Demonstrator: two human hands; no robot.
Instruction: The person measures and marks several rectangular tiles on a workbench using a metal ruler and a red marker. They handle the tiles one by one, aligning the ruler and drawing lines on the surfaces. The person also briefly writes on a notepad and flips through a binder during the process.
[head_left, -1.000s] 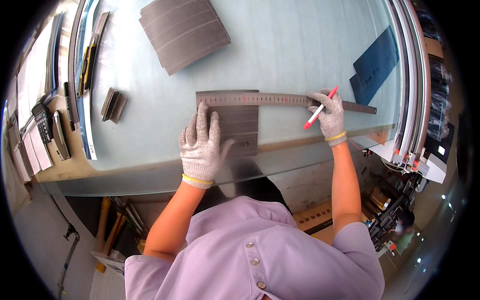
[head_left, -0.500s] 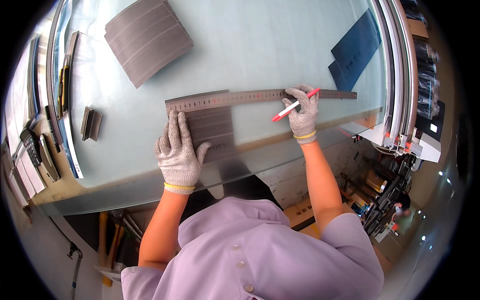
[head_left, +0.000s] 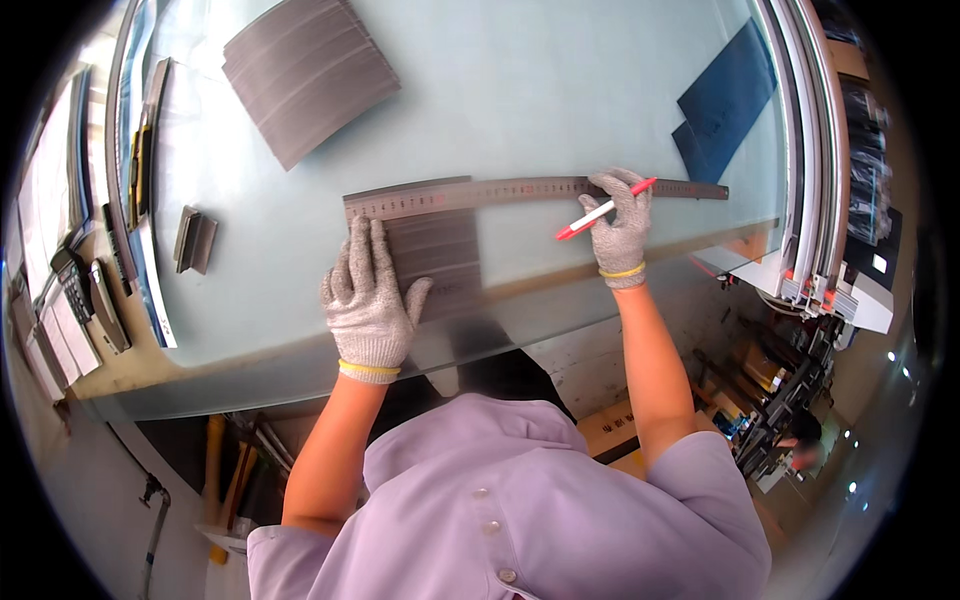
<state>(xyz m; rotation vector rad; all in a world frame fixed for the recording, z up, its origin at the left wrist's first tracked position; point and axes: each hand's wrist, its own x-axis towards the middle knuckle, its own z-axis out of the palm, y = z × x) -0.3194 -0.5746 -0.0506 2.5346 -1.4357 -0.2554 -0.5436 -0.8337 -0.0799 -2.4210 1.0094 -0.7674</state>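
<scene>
A long steel ruler lies across the upper part of a dark grey, faintly striped sheet, reaching well past its right side. My left hand, in a grey knit glove with a yellow cuff, lies flat on the sheet's left part. Its fingertips press the ruler's lower edge near the left end, and the thumb points away to the right. My right hand, gloved alike, grips a white marker pen with red ends, held slantwise. The fingertips of that hand touch the ruler toward its right end.
A stack of grey sheets lies at the far left of the glass-topped table. Dark blue sheets rest at the far right beside a metal rail. An angled metal piece, a yellow-black cutter and a keypad device are at left.
The whole view has shifted a little, so everything appears slightly farther right. Both hands, the ruler, the pen and the sheet keep their places relative to one another.
</scene>
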